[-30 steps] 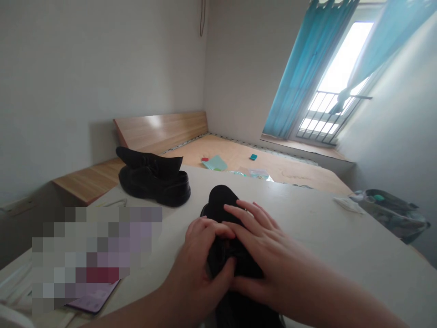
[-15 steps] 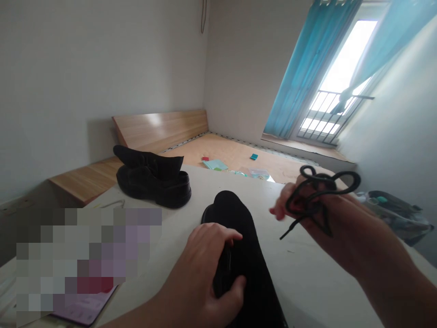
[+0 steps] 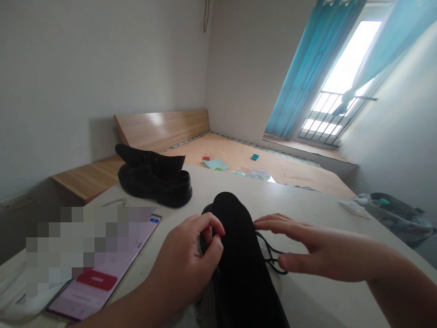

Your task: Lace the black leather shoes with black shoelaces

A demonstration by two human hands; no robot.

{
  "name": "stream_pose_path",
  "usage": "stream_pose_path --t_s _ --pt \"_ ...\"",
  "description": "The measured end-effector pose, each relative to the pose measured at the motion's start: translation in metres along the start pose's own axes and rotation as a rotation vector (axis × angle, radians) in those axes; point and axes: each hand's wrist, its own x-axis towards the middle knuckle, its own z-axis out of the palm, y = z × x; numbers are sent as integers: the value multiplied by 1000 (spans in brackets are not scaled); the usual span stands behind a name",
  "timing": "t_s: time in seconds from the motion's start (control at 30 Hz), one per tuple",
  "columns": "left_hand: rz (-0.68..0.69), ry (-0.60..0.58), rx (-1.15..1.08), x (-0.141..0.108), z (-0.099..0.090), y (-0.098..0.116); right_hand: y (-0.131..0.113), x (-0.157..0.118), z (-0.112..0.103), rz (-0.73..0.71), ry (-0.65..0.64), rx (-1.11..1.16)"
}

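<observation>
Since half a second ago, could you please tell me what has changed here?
The right hand has come down leftward to the near shoe; the laces it held up now lie beside that shoe, apparently released. The left hand has shifted left. The far shoe stayed put.

You have a plain black near shoe [image 3: 242,269], with black laces [image 3: 271,261] at its right. Beyond and left of the near shoe, the far shoe [image 3: 153,184] is black too. The tabletop [image 3: 307,202] under the near shoe is white. Left of that shoe, your phone [image 3: 118,255] shows pale lilac with a red bar; beyond it, you see a tan bed [image 3: 239,148], wood-grain brown headboard [image 3: 164,125] and turquoise curtains [image 3: 300,82].
</observation>
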Motion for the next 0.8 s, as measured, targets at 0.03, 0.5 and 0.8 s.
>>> stream_pose_path --t_s 0.03,0.5,0.8 --pt "-18 -7 6 1 -1 0 -8 4 6 10 44 52" --pt "62 -289 294 3 -20 38 -9 0 -5 -13 470 778" --pt "193 -456 788 6 -4 89 -4 27 30 -35 386 541"
